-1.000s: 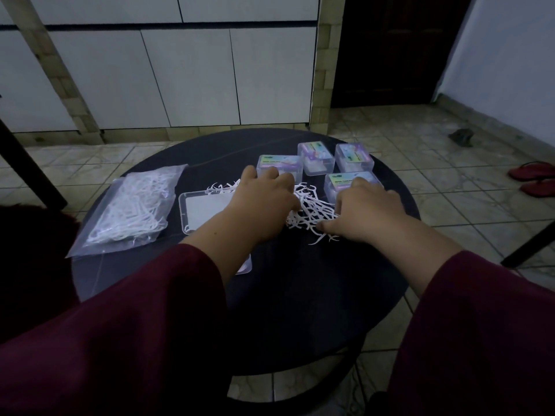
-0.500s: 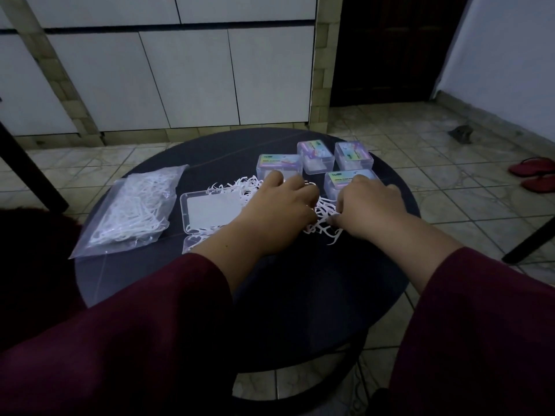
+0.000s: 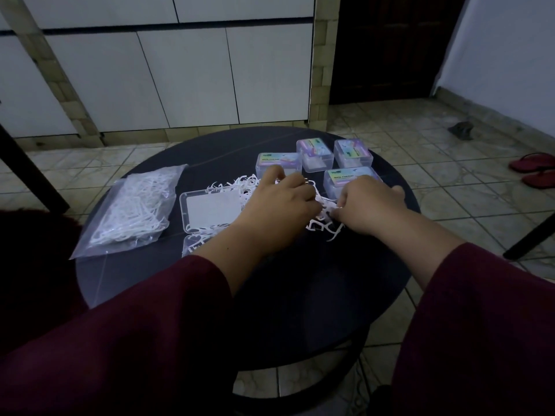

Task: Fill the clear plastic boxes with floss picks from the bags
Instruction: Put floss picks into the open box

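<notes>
We curl both the left hand (image 3: pixel 279 202) and right hand (image 3: pixel 368 205) around loose floss picks (image 3: pixel 322 226), gathering a bundle. The open box (image 3: pixel 210 210) waits at 9 o'clock for loading.

Round dark table (image 3: pixel 300 295), left hand (image 3: pixel 279 205) and right hand (image 3: pixel 369 205) curled into a loose white floss pick pile (image 3: pixel 322 219) — four lidded clear plastic boxes (image 3: pixel 348 177) at one o'clock, clear floss-pick bag (image 3: pixel 135 208) at nine, open clear box (image 3: pixel 210 208) between.
</notes>
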